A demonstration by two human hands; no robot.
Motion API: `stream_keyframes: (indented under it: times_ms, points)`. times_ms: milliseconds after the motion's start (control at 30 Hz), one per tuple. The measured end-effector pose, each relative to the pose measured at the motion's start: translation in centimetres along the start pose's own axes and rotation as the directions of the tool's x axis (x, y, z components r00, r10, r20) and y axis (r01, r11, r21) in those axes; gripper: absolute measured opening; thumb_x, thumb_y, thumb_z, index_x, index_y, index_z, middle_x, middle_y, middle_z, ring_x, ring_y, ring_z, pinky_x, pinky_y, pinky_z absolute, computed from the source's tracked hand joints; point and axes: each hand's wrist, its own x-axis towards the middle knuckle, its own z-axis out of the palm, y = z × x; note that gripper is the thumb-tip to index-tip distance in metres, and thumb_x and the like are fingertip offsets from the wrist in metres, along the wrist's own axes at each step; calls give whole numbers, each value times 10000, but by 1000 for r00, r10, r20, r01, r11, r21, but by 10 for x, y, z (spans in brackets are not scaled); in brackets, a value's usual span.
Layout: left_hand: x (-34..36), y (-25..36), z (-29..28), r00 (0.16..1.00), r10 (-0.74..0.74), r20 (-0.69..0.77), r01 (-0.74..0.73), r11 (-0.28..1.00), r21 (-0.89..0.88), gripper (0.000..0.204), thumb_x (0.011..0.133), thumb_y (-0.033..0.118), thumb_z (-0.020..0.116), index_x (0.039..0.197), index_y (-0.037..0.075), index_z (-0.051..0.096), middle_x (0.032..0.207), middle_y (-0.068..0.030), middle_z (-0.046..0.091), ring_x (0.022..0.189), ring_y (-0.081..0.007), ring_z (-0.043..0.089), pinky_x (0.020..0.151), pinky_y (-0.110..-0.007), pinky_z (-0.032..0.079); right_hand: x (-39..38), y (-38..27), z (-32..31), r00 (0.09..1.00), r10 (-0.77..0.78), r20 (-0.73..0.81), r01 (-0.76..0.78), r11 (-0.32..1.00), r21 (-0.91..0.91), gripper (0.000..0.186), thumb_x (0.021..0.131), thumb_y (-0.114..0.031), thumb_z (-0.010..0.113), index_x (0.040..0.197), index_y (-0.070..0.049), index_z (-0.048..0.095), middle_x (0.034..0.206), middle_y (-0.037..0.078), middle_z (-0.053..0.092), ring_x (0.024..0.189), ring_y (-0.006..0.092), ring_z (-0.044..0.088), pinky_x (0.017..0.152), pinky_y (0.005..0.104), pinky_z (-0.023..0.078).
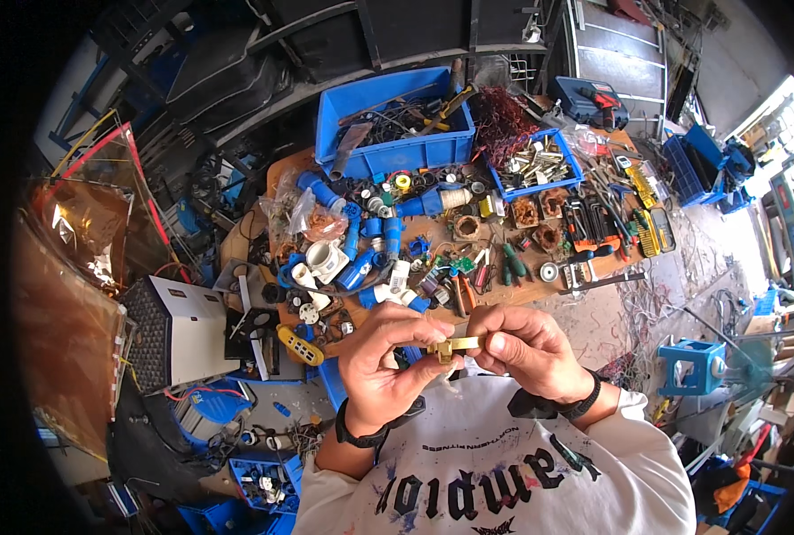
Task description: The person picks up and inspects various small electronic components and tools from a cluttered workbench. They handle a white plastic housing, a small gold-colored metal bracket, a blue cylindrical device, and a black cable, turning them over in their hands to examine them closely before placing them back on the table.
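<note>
Fitting point(445, 351), brass-coloured, sits btwn both hands, up in front of the chest & above the table's near edge. L hand point(381, 358) has its L end pinched btwn thumb & fingertips; R hand point(531, 355) pinches the flat R end w/ thumb & index finger, other fingers curled in. So both hands hold the same pc, fingertips close tog. Dark bands at both wrists: L band point(360, 437), R band point(586, 397). Below, a white T-shirt point(486, 415) w/ dark print & paint-like smears.

Just beyond the hands, wooden table point(532, 292), v. crowded. Nearest: pliers point(465, 292) w/ orange handles, plus small circuit-board bits. Left of those, blue pipe pcs point(355, 273) & a white pipe fitting point(327, 260), heaped tog. Yellow socket strip point(300, 345) at table's L edge, near L hand. To the R, copper coils point(548, 237), then hex keys point(584, 223) in a row.

Far side of table: big blue bin point(424, 153) w/ dark scrap & tools in it; tangle of red wire point(506, 127) beside it; smaller blue tray point(544, 186) full of metal parts. Behind, at R, red drill point(605, 102) on a blue case point(577, 96).

Off the table: blue stool point(691, 369) on floor at R; white box point(188, 332) w/ dark textured side at L.
</note>
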Motion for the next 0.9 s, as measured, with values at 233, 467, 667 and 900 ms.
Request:
stream_keyframes:
  times_ms: [233,467,667,900]
  points:
    - [10,8,-2,987,147,67,-157,970,184,331,697,14,831,982,5,663,981,-115,669,876,-205,671,733,-298,536,1,-4,-1,999,42,6,-42,999,29,216,1012,-217,519,1020,-15,593,778,-9,546,657,50,448,577,200,364]
    - [13,7,1,982,191,-7,-185,958,219,396,677,22,844,1024,15,652,1049,-125,648,918,-215,654,750,-313,536,-1,-3,2,989,72,-128,-84,993,-89,177,1013,-213,515,1012,-44,569,785,-18,545,654,49,453,575,198,368]
    - [8,3,8,999,46,17,-47,996,73,315,769,24,783,1053,-12,651,1062,-116,632,818,-149,636,691,-252,530,4,7,-2,984,170,-51,-151,952,267,198,1005,-245,531,1007,-51,577,765,-15,534,652,65,454,566,207,354]
    - [14,11,6,989,103,101,-113,989,99,262,784,-14,754,1035,-14,679,1020,-113,643,746,-136,623,648,-249,513,7,13,-4,990,123,64,-137,944,299,213,997,-257,544,1011,-49,589,770,-13,529,644,72,449,556,225,344]
